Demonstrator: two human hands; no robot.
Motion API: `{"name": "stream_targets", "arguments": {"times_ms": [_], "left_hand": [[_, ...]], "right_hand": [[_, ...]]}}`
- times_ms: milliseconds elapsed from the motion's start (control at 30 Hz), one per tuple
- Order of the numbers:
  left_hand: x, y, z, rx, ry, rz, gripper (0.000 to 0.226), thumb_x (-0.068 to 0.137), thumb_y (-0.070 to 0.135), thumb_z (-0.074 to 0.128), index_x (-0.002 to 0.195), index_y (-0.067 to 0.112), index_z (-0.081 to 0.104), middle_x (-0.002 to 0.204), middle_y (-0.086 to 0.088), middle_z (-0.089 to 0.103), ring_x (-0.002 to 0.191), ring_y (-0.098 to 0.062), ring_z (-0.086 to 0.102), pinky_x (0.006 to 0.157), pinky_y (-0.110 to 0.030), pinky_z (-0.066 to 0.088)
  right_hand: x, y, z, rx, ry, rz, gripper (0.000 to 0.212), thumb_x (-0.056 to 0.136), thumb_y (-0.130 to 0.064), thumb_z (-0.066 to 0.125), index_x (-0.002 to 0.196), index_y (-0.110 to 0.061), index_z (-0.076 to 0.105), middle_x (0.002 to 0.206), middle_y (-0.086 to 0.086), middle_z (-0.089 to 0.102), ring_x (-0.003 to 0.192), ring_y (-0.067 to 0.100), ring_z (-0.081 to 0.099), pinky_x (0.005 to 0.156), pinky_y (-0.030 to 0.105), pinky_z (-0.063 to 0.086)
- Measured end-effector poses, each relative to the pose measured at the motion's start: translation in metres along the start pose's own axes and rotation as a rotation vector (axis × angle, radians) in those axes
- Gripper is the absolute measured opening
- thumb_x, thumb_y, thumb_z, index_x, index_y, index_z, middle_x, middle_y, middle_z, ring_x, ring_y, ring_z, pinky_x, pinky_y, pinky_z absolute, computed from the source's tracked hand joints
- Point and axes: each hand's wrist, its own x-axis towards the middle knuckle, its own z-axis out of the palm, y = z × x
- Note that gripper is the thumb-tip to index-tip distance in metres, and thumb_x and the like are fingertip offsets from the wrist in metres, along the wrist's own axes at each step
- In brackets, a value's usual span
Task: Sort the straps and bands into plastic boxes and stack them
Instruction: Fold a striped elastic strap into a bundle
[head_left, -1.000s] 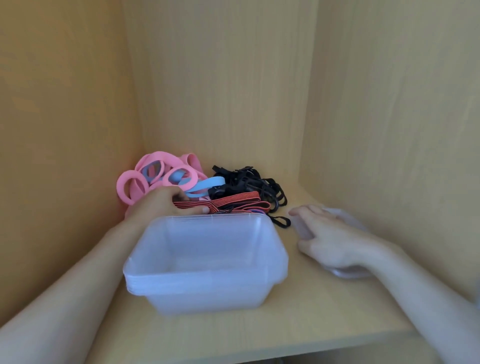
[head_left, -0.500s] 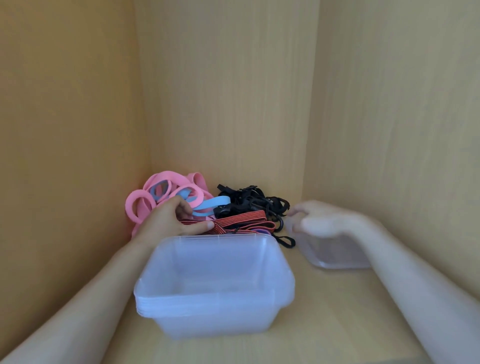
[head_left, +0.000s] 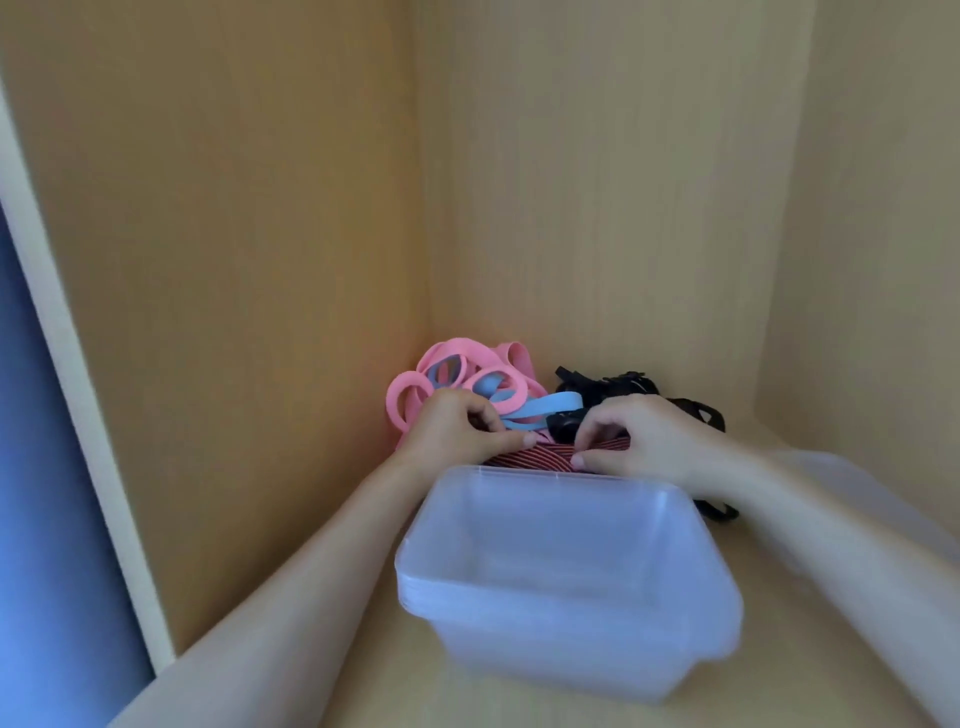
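The red-and-black striped strap (head_left: 530, 458) lies at centre frame, just behind the far rim of the stack of clear plastic boxes (head_left: 571, 623), directly under both hands and in front of the pink bands (head_left: 457, 358), the blue band (head_left: 550, 406) and the black straps (head_left: 623, 387). The left hand (head_left: 457, 431) has its fingers curled tight and its thumb laid along the strap's left end, holding it. The right hand (head_left: 649, 441) pinches the strap's right end narrowly between thumb and forefinger, its other fingers curled.
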Motion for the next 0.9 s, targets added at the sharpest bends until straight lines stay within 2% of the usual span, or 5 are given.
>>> {"name": "stream_targets", "arguments": {"times_ms": [133, 367, 600, 767, 900], "left_hand": [[-0.003, 0.006, 0.0, -0.029, 0.065, 0.01, 0.029, 0.069, 0.023, 0.092, 0.062, 0.006, 0.071, 0.062, -0.001, 0.067, 0.059, -0.001, 0.055, 0.064, -0.016, 0.045], [-0.002, 0.012, -0.006, -0.144, 0.169, -0.05, 0.025, 0.069, 0.03, 0.092, 0.072, 0.009, 0.078, 0.066, 0.009, 0.071, 0.063, 0.003, 0.059, 0.065, -0.011, 0.046], [-0.006, 0.013, -0.01, -0.208, 0.079, -0.083, 0.031, 0.069, 0.031, 0.091, 0.085, 0.01, 0.076, 0.086, 0.001, 0.077, 0.077, -0.006, 0.069, 0.075, -0.021, 0.054], [-0.006, 0.012, -0.011, -0.132, -0.064, -0.053, 0.025, 0.078, 0.006, 0.085, 0.094, 0.018, 0.069, 0.082, 0.012, 0.075, 0.076, 0.0, 0.068, 0.067, -0.01, 0.048], [-0.001, 0.01, -0.008, -0.085, 0.007, -0.072, 0.021, 0.086, 0.008, 0.077, 0.104, 0.013, 0.067, 0.096, -0.004, 0.073, 0.087, -0.014, 0.067, 0.074, -0.015, 0.048]], "right_hand": [[-0.008, 0.001, 0.003, 0.157, 0.068, 0.021, 0.041, 0.068, -0.076, 0.064, 0.076, -0.037, 0.071, 0.095, -0.016, 0.064, 0.095, -0.003, 0.057, 0.086, 0.023, 0.044], [-0.009, 0.004, 0.007, 0.179, 0.1, 0.042, 0.021, 0.082, -0.03, 0.08, 0.067, -0.021, 0.069, 0.091, -0.008, 0.069, 0.095, 0.007, 0.063, 0.094, 0.037, 0.049], [-0.007, 0.02, 0.0, 0.261, 0.284, 0.174, 0.021, 0.095, -0.028, 0.067, 0.078, -0.016, 0.065, 0.071, -0.002, 0.064, 0.063, 0.014, 0.052, 0.062, 0.031, 0.04], [-0.004, 0.031, -0.01, 0.403, 0.44, 0.268, 0.022, 0.102, -0.024, 0.057, 0.089, -0.006, 0.059, 0.066, 0.003, 0.051, 0.059, 0.017, 0.042, 0.058, 0.031, 0.031], [-0.001, 0.036, -0.015, 0.49, 0.539, 0.305, 0.021, 0.103, -0.025, 0.053, 0.087, -0.012, 0.057, 0.075, 0.005, 0.055, 0.068, 0.02, 0.047, 0.064, 0.033, 0.034]]}}
